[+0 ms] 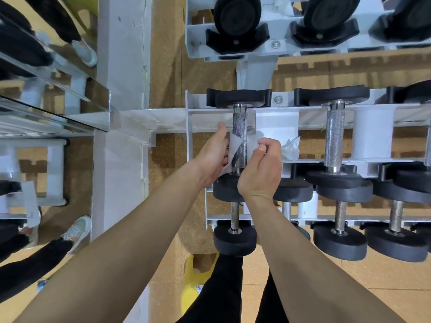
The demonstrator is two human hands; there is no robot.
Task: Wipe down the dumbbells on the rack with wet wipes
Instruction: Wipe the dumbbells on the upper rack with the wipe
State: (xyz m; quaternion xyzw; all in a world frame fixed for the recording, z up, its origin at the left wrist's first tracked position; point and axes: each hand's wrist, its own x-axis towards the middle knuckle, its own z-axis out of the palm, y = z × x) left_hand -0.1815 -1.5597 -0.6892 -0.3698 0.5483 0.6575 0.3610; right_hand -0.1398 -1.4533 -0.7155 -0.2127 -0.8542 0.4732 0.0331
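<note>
Bright, even indoor light, soft weak shadows, shiny glare on the mirror (pixel 53 106) at left, left edge smeared and blurry, straight rack (pixel 268 111) bars bend near the edges, middle sharp, knurled dumbbell handle (pixel 239 141) shows small bright glints

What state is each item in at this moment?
Left hand: pinching the wipe's left end.
Right hand: pinching the wipe's right end.
Wipe: looped behind the handle.
Dumbbell: resting on the rack, handle being wiped.
Crumpled wipe: lying loose on the rack.
</note>
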